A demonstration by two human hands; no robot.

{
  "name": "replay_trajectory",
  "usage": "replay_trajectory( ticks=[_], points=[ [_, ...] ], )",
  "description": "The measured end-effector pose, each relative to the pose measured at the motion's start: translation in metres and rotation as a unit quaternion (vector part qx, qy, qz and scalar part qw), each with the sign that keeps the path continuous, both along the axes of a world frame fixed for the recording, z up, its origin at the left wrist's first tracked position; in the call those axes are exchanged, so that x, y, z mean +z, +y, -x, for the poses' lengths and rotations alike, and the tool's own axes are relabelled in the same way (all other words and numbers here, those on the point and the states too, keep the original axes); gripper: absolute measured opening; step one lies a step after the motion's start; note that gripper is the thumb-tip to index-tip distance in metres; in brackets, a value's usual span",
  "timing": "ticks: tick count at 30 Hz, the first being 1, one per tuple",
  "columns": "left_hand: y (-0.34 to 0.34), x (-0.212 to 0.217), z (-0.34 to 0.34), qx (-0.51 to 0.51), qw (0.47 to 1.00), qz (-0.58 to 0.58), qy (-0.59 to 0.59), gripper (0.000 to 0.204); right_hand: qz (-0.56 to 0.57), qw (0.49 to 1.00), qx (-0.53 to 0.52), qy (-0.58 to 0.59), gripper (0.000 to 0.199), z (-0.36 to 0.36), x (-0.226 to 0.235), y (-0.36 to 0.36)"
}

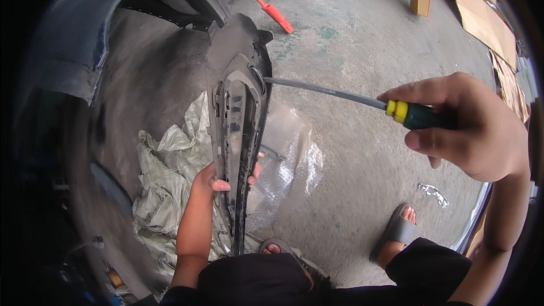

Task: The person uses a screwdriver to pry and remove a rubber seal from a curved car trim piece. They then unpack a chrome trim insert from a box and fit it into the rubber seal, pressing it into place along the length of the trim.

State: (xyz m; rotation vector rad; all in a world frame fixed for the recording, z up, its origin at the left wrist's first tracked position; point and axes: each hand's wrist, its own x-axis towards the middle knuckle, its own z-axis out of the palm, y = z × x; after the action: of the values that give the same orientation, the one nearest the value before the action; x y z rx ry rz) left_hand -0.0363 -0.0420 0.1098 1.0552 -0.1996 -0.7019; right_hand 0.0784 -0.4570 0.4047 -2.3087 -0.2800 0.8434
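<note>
A long dark plastic car trim piece [236, 114] stands lengthwise before me, dusty, with slots along its middle and a narrow lower end near my lap. My left hand [211, 178] is closed around its lower half, thumb on one edge and fingertips showing at the other. In my right hand [470, 124] is a screwdriver [334, 92] with a green and yellow handle and a long metal shaft. The shaft points left, and its tip meets the right edge of the trim piece near the upper part. Whether the tip is wedged under that edge I cannot tell.
A dark car bumper [73, 34] curves along the upper left. Crumpled whitish sheeting [164, 175] and clear bubble wrap [289, 164] lie beneath the trim piece. A red-handled cable [277, 18] rests at the top, cardboard [484, 17] at upper right. My sandalled foot [396, 229] is lower right.
</note>
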Motion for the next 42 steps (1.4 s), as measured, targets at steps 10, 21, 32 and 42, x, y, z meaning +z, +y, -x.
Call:
replay_trajectory(
  ticks=[10,21,32,42],
  points=[
    [-0.007,0.017,0.002,0.029,0.999,-0.014,-0.013,0.113,-0.145,0.984,-0.009,0.1,0.05,0.032,-0.033,-0.005],
    [-0.007,0.018,0.008,0.073,0.997,0.036,-0.014,0.114,-0.202,0.978,-0.008,0.058,0.051,0.06,-0.061,-0.003],
    [-0.012,0.036,0.016,0.079,0.996,0.041,0.01,0.117,-0.208,0.964,-0.014,0.168,0.048,0.034,-0.042,-0.014],
    [-0.002,0.024,0.014,0.077,0.995,0.069,0.012,0.116,-0.177,0.984,0.024,0.026,0.055,0.067,-0.06,0.006]
  ],
)
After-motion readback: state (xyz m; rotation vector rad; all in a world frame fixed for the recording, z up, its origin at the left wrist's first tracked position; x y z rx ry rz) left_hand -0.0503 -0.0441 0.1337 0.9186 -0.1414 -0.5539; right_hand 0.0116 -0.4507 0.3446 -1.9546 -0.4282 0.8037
